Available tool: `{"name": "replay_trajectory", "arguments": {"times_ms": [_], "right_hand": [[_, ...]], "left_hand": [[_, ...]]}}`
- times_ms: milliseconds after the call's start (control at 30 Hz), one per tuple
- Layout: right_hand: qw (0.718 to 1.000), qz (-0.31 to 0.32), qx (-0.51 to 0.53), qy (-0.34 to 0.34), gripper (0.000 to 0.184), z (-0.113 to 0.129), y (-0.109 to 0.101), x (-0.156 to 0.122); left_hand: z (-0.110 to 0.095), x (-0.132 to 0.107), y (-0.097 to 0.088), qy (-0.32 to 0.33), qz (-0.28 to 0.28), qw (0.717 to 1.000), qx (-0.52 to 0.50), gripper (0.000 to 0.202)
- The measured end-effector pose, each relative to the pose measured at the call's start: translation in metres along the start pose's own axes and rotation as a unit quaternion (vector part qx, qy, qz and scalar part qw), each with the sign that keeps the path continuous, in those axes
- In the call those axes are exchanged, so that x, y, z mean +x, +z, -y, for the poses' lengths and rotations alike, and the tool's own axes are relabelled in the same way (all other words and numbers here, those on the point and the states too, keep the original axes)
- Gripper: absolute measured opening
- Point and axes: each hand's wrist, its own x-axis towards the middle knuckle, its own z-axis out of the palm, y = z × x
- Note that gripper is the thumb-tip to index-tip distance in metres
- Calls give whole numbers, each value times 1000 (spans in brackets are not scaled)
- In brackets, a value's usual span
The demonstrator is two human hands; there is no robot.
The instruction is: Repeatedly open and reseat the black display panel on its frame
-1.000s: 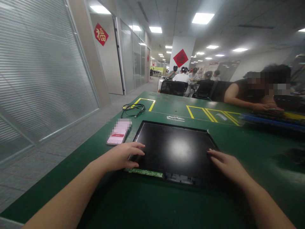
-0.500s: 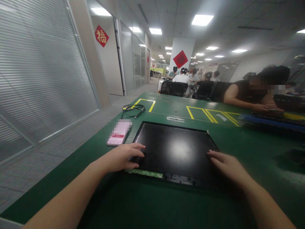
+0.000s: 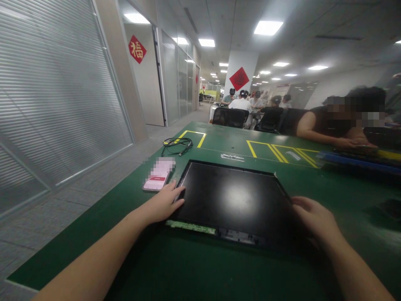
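**Both hands set at the side edges of a bare display panel**

A black display panel (image 3: 232,196) lies flat, screen up, on the green worktop (image 3: 219,267), square in front of the person. A green circuit strip (image 3: 190,227) shows along its near edge.

The left hand (image 3: 164,202) rests at the panel's near-left corner. Its fingers (image 3: 173,189) are stretched out and spread flat, with the thumb lying against the left edge, and nothing is closed in them. The right hand (image 3: 313,217) sits at the right edge with its fingers (image 3: 300,202) loosely curled over the rim. Whether they have hooked beneath the panel cannot be told.

Judged from this, the step in hand is placing the hands on opposite sides of the panel. It has not been lifted or tilted.

Any lift or turn from here would call for an even hold on both edges. Pressure should stay off the glass and the exposed strip, and the left hand should steer clear of the pink phone (image 3: 158,179) just beside it.

Farther off lie a coiled cable (image 3: 177,145) and yellow floor-tape marks (image 3: 275,150). A co-worker's arm (image 3: 319,131) rests at the far right.
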Motion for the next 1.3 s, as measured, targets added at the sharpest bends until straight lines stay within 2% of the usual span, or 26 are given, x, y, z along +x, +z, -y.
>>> {"name": "replay_trajectory", "arguments": {"times_ms": [167, 267, 367, 533, 633, 700, 833, 1033, 1200, 1300], "right_hand": [[998, 31, 6, 56, 48, -15, 5, 8], [998, 41, -18, 47, 43, -15, 6, 10], [998, 42, -30, 46, 46, -12, 6, 9], [998, 39, -34, 41, 42, -12, 7, 9], [998, 33, -45, 40, 40, -20, 7, 13], [998, 24, -45, 37, 40, -26, 6, 15], [998, 10, -44, 46, 42, -35, 5, 19], [996, 32, -46, 64, 45, -29, 5, 17], [995, 42, -62, 70, 44, -22, 3, 13], [996, 36, -62, 58, 42, -23, 3, 14]], "left_hand": [[5, 7, 4, 8, -26, 1000, 14, 54], [2, 9, 0, 7, -34, 999, 8, 57], [0, 8, -3, -5, -52, 999, -12, 58], [1, 5, -4, -17, -86, 992, -94, 54], [-5, 4, -5, -47, -94, 979, -173, 53], [-13, 3, -5, -82, -94, 957, -262, 53], [-30, 2, -4, -148, -94, 866, -469, 54], [-48, 2, -6, -241, -115, 762, -590, 48], [-51, 4, -3, -267, -98, 711, -643, 55], [-48, 3, -2, -263, -77, 701, -658, 69]]}}
